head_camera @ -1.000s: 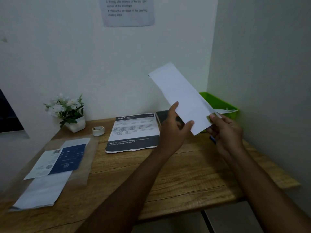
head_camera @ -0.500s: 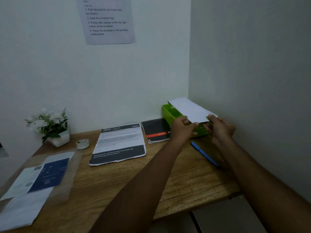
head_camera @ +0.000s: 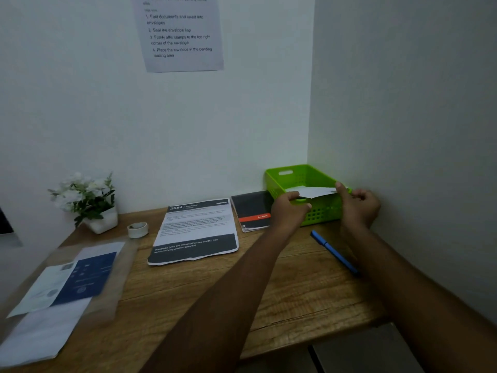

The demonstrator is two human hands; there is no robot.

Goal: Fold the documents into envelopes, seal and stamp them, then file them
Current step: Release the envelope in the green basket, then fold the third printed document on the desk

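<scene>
A white envelope (head_camera: 313, 191) lies low inside the green plastic basket (head_camera: 289, 179) in the desk's back right corner. My left hand (head_camera: 289, 211) pinches the envelope's left end at the basket's front rim. My right hand (head_camera: 359, 204) holds its right end with thumb and fingers. A printed document (head_camera: 195, 230) with dark bands lies flat in the middle of the desk. At the left, a blue and white paper (head_camera: 72, 278) and a white sheet (head_camera: 37, 335) rest on a clear plastic sleeve.
A dark notebook (head_camera: 251, 211) with an orange stripe sits left of the basket. A blue pen (head_camera: 333, 251) lies between my forearms. A tape roll (head_camera: 137, 229) and a potted white flower (head_camera: 86, 201) stand at the back left. Walls close the back and right.
The envelope went from raised in front of me, down to the basket's rim, then lower into the basket. Both hands moved forward and right with it, and the view turned right.
</scene>
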